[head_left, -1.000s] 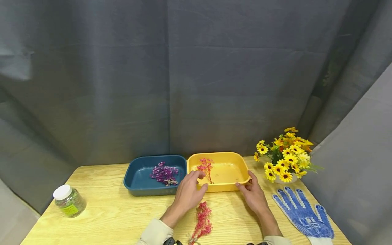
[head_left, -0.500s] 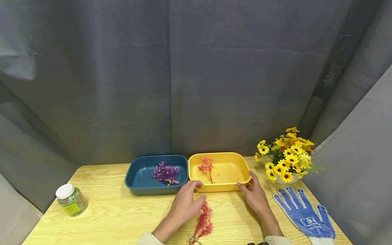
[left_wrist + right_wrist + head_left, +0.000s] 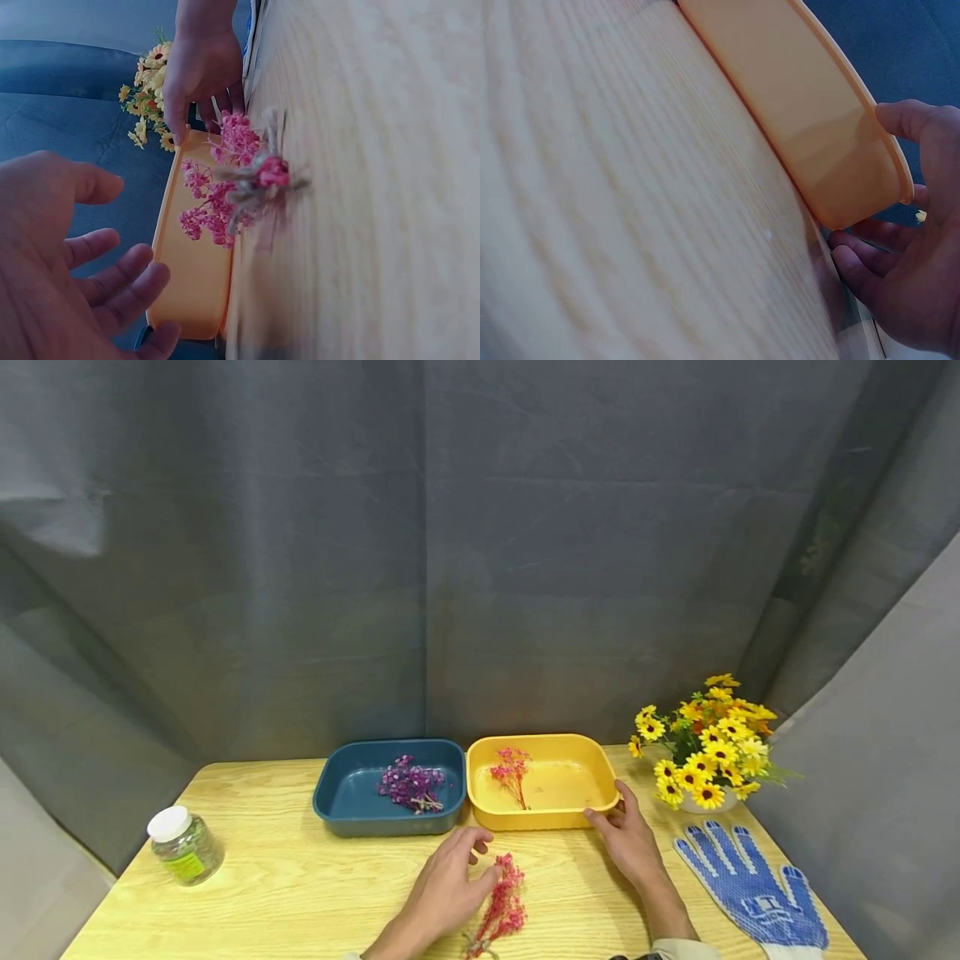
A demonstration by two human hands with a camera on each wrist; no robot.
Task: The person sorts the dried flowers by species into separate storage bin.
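Note:
My left hand point(image 3: 448, 877) hovers with relaxed, slightly bent fingers just left of a tied bunch of pink dried flowers point(image 3: 504, 906) on the table. In the left wrist view a gap shows between that hand point(image 3: 97, 262) and the bunch point(image 3: 217, 199). My right hand point(image 3: 628, 842) holds the front right corner of a yellow tray point(image 3: 566, 820), thumb at the rim and fingers round the side. The right wrist view shows the thumb point(image 3: 904, 120) against the tray's edge. Inside the yellow tray lies a small pink sprig point(image 3: 513, 772).
A dark blue tray point(image 3: 345, 828) with purple dried flowers point(image 3: 411, 783) stands left of the yellow one. A lidded jar point(image 3: 186, 847) is at the far left. Yellow potted flowers point(image 3: 708, 756) and a blue-white glove point(image 3: 765, 893) lie to the right. A grey curtain point(image 3: 480, 568) hangs behind.
My left hand has drawn back from the yellow tray's front edge toward me, down beside the pink bunch. The right hand stays at the tray's corner.

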